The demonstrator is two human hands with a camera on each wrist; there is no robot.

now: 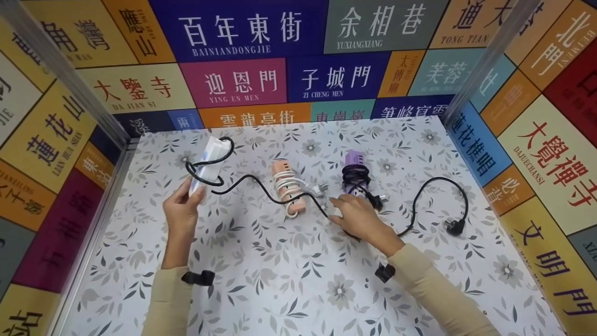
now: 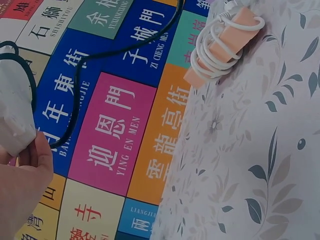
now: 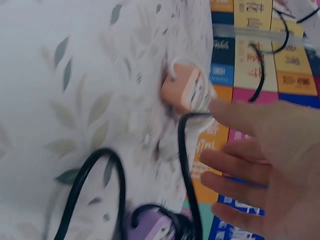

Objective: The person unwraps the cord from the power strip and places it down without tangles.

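Note:
My left hand grips the lower end of a white power strip, held tilted at the left. A black cord loops loosely around the strip, then runs right across the table to a black plug. Over the middle of this cord is my right hand. In the right wrist view its fingers are spread and slightly bent, with the cord passing by the thumb tip; whether they touch, I cannot tell. In the left wrist view, thumb and fingers hold the strip's end.
An orange power strip wrapped in its white cord lies mid-table, the black cord crossing it. Beside my right hand lies a purple power strip wound with a dark cord. Printed wall panels enclose the flowered tabletop at back and sides.

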